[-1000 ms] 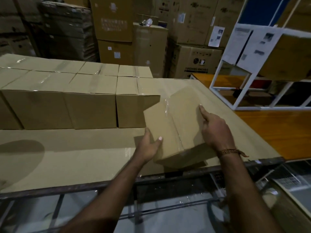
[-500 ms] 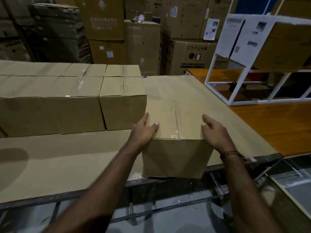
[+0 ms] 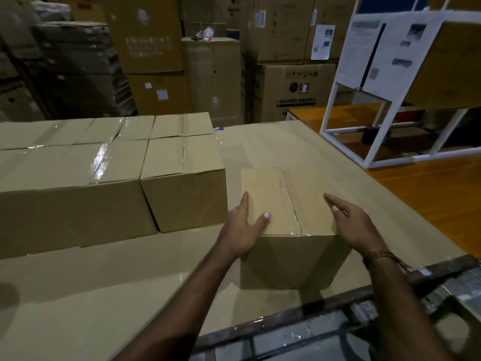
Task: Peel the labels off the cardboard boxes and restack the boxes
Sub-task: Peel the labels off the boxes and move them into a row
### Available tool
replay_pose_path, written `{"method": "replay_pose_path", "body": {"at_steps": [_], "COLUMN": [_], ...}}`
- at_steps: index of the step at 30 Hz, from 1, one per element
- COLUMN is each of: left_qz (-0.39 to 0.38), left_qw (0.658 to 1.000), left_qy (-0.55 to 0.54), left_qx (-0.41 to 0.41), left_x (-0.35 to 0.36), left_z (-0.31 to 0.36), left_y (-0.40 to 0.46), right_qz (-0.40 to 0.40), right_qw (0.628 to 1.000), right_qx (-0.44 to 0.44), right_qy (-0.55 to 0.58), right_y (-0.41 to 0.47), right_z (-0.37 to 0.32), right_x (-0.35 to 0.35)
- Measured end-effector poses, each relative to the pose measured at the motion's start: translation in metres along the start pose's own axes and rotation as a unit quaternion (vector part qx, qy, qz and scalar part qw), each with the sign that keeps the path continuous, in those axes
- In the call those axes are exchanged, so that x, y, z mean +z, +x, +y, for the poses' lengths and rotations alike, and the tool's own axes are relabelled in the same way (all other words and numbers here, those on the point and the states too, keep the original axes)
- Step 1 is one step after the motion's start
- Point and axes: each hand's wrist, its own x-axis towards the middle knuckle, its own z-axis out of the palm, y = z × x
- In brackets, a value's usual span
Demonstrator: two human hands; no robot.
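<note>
Left hand (image 3: 243, 227) and right hand (image 3: 350, 221), fingers spread flat, are resting against 1 taped cardboard box (image 3: 286, 246) on the cardboard-covered worktop (image 3: 104, 277).

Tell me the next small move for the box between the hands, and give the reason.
Probably slide the box left and back until it meets the row of boxes. It stands upright and apart from that row, near the table's front edge. The left hand lies on its left top edge and the right hand on its right, both placed to push. No label shows on its visible faces.
</note>
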Motion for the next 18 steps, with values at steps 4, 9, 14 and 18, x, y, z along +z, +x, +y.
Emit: {"method": "replay_pose_path", "body": {"at_steps": [4, 9, 14, 18], "left_qz": [0.009, 0.036, 0.078, 0.119], "left_qw": [1.000, 0.999, 0.995, 0.991], "left_qy": [0.003, -0.011, -0.034, -0.004], "left_qx": [0.005, 0.027, 0.060, 0.053], "left_x": [0.000, 0.000, -0.009, -0.026], "left_z": [-0.002, 0.000, 0.021, 0.047], "left_y": [0.023, 0.053, 0.101, 0.156], "right_qz": [0.026, 0.039, 0.040, -0.027], "right_qw": [1.000, 0.999, 0.996, 0.992], "right_qx": [-0.003, -0.017, -0.063, -0.106], "right_qy": [-0.003, 0.015, 0.054, 0.065], "right_y": [0.021, 0.054, 0.114, 0.175], "right_z": [0.005, 0.002, -0.018, -0.026], "right_x": [0.010, 0.013, 0.006, 0.004]}}
